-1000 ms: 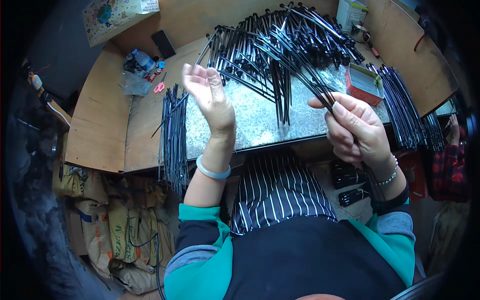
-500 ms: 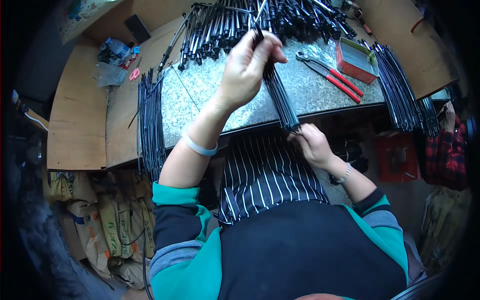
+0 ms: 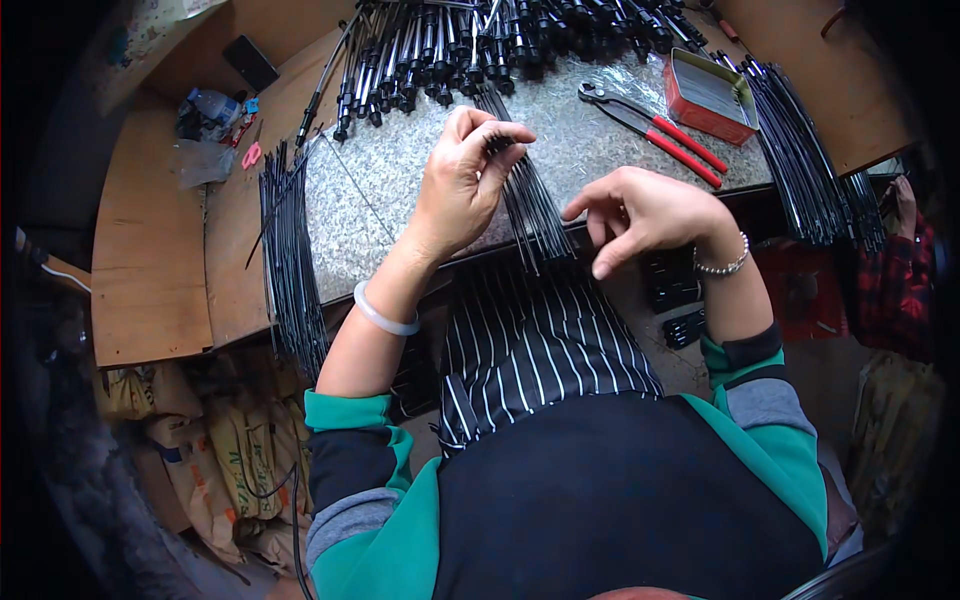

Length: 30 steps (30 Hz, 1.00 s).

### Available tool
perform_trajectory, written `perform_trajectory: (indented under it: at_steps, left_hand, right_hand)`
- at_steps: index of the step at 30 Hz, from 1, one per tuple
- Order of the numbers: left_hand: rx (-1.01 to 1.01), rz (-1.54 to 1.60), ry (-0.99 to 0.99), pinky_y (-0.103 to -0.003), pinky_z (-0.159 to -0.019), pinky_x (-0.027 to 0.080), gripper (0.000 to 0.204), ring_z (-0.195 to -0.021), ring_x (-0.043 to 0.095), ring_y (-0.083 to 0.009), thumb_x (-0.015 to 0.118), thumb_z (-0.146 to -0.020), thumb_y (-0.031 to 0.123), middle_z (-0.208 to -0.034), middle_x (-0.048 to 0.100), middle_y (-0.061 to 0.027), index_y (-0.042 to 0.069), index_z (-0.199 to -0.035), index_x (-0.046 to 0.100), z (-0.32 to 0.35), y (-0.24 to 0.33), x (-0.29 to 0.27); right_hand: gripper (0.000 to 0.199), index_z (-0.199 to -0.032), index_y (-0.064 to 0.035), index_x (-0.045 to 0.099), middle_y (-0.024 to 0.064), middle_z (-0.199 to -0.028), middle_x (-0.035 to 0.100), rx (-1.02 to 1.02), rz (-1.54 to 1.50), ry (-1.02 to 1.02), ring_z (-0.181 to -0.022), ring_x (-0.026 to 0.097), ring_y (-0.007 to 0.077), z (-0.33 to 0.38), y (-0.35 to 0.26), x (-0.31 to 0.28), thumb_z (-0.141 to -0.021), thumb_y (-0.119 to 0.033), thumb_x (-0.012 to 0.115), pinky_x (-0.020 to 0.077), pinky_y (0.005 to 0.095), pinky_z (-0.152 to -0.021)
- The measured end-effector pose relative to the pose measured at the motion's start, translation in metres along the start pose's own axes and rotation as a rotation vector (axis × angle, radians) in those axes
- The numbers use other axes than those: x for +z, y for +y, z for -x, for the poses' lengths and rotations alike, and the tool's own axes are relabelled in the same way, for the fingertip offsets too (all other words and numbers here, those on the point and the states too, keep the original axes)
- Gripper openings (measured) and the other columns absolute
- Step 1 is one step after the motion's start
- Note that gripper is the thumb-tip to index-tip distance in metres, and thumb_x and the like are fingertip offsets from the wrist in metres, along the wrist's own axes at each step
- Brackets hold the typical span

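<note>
A loose bundle of thin black rods [image 3: 535, 212] lies slanted on the speckled grey worktop [image 3: 345, 210], its lower ends sticking out past the front edge. My left hand [image 3: 468, 170] is over the upper part of the bundle, fingers curled in toward the thumb. Something dark shows between those fingertips, but what it is cannot be made out. Just right of the rods' lower ends, my right hand [image 3: 655, 212] hovers, fingers bent and apart, holding nothing.
Black-and-silver rod assemblies [image 3: 440, 50] are heaped at the back. More black rods hang over the edge at left [image 3: 288, 250] and right [image 3: 800, 165]. Red-handled pliers [image 3: 665, 140] lie near a red tin [image 3: 710, 100]. Pink scissors [image 3: 251, 155] are at left. Another person's checked sleeve [image 3: 905, 290] shows far right.
The bundle was raised between both hands; now it lies lower on the worktop, fanned out. My left hand came down and left. My right hand let go of the lower ends and rose.
</note>
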<state>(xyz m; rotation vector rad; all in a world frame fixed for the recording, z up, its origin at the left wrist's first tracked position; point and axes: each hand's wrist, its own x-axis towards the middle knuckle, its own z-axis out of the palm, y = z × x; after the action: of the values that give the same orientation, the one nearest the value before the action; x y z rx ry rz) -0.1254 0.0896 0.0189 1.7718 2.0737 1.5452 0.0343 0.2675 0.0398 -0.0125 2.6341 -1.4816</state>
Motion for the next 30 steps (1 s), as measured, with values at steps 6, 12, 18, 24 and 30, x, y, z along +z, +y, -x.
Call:
perform_trajectory:
  at_steps: [6, 12, 18, 24, 30]
  left_hand:
    - [0.048, 0.008, -0.02, -0.024, -0.06, 0.041, 0.019, -0.068, 0.046, -0.0131, 0.065, -0.081, 0.003, -0.089, 0.051, -0.0049, 0.01, -0.098, 0.068, 0.006, 0.0, 0.005]
    - [0.038, 0.051, 0.004, -0.026, -0.065, 0.045, 0.021, -0.075, 0.051, -0.0155, 0.072, -0.074, 0.004, -0.093, 0.053, -0.0065, 0.009, -0.095, 0.069, 0.019, -0.003, 0.001]
    - [0.126, 0.289, 0.373, -0.027, -0.076, 0.049, 0.021, -0.085, 0.057, -0.0179, 0.074, -0.074, 0.004, -0.1, 0.056, -0.0099, 0.006, -0.094, 0.071, 0.028, 0.006, 0.004]
    - [0.331, 0.117, 0.064, -0.028, -0.08, 0.051, 0.021, -0.093, 0.061, -0.0231, 0.068, -0.074, 0.0, -0.112, 0.059, -0.0133, 0.004, -0.094, 0.072, 0.033, 0.013, -0.002]
    - [0.244, 0.117, -0.041, -0.03, -0.084, 0.051, 0.025, -0.094, 0.062, -0.0249, 0.06, -0.076, -0.009, -0.116, 0.06, -0.0156, 0.003, -0.095, 0.072, 0.034, 0.011, 0.006]
  right_hand:
    - [0.036, -0.097, -0.0039, 0.067, 0.0029, -0.073, 0.062, -0.085, 0.112, 0.336, -0.057, 0.053, 0.0161, -0.041, 0.007, 0.021, -0.069, -0.02, 0.081, 0.0471, 0.0277, -0.058]
    - [0.03, -0.1, -0.0062, 0.068, 0.0038, -0.088, 0.062, -0.358, 0.334, 0.325, -0.065, 0.054, 0.0151, -0.074, 0.028, 0.037, -0.07, -0.008, 0.073, 0.0465, 0.0268, -0.06]
    - [0.019, -0.092, -0.009, 0.07, 0.0011, -0.085, 0.065, -0.42, 0.272, 0.299, -0.066, 0.06, 0.0213, -0.085, 0.03, 0.042, -0.073, -0.01, 0.07, 0.0493, 0.033, -0.064]
    - [0.012, -0.082, -0.0072, 0.07, 0.0027, -0.085, 0.065, -0.418, 0.232, 0.388, -0.066, 0.061, 0.0228, -0.071, 0.023, 0.057, -0.071, -0.007, 0.066, 0.0492, 0.0334, -0.062]
    - [0.017, -0.085, -0.004, 0.068, 0.0048, -0.084, 0.065, -0.356, 0.218, 0.38, -0.066, 0.06, 0.0206, -0.063, 0.024, 0.053, -0.069, -0.004, 0.066, 0.0482, 0.0313, -0.06]
